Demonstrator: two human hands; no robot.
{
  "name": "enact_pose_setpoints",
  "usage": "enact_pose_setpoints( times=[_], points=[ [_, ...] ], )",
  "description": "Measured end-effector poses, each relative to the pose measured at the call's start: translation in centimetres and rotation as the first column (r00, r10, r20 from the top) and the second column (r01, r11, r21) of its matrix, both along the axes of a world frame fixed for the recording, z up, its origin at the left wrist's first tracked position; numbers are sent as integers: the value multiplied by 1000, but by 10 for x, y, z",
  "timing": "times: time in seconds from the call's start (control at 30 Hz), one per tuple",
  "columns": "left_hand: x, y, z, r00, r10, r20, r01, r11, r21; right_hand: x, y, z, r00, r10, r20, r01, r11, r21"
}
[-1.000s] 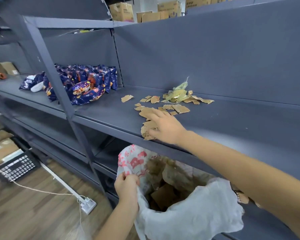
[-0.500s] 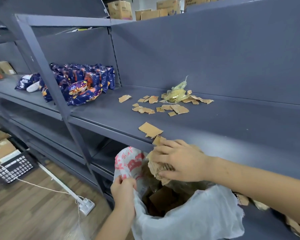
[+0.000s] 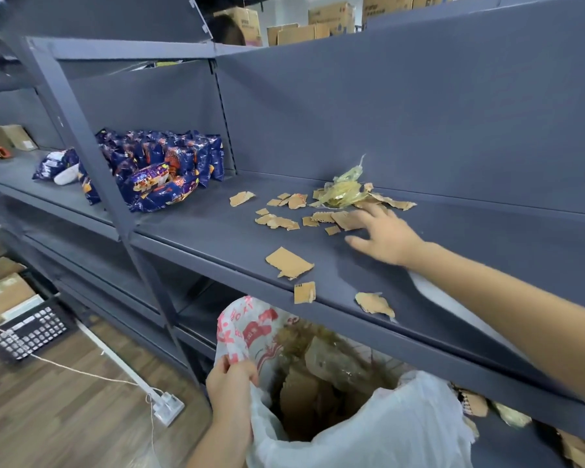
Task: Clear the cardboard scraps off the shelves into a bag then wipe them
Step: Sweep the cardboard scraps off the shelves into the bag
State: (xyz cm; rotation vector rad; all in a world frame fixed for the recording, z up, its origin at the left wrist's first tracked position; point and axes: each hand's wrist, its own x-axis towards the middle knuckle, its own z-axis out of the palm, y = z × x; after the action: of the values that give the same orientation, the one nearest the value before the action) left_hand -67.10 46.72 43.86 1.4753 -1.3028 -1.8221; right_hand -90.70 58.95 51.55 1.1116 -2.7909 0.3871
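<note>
Torn cardboard scraps (image 3: pixel 281 221) lie scattered across the grey shelf (image 3: pixel 217 238), with a wad of yellowish tape (image 3: pixel 343 192) against the back wall. Three bigger scraps (image 3: pixel 289 263) sit near the front edge. My right hand (image 3: pixel 384 236) lies flat on the shelf with spread fingers, its fingertips touching the scraps next to the tape. My left hand (image 3: pixel 232 388) grips the rim of a white plastic bag (image 3: pixel 368 437) with red print, held open below the shelf edge. Cardboard pieces fill the bag.
Blue snack packets (image 3: pixel 163 170) are piled on the shelf to the left, behind a slanted upright post (image 3: pixel 92 157). More scraps (image 3: pixel 477 403) lie on the lower shelf at right. A keyboard (image 3: pixel 27 332), a power strip (image 3: pixel 166 405) and boxes sit on the wooden floor.
My right hand dropped its handful of scraps into the bag and reached back up onto the shelf to the pile by the tape. My left hand kept holding the bag.
</note>
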Motion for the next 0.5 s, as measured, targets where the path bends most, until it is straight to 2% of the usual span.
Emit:
enact_pose_setpoints(
  times=[0.1,0.17,0.33,0.4,0.5],
  points=[
    [-2,-1,2,999,23,27,-22,999,-34,-41,-6,6,986,-152,69,154,988,-25],
    [-3,0,6,998,5,59,1,996,-88,-61,-16,14,977,-190,93,194,980,-35],
    [-10,-7,9,991,-15,134,26,996,-83,-97,-54,22,980,-164,113,166,986,-7],
    [-7,-5,11,991,-42,130,51,997,-66,-106,-64,16,974,-168,151,167,986,24],
    [1,5,11,993,-75,90,86,988,-127,-116,-72,-1,957,-174,230,154,983,104]
  ],
)
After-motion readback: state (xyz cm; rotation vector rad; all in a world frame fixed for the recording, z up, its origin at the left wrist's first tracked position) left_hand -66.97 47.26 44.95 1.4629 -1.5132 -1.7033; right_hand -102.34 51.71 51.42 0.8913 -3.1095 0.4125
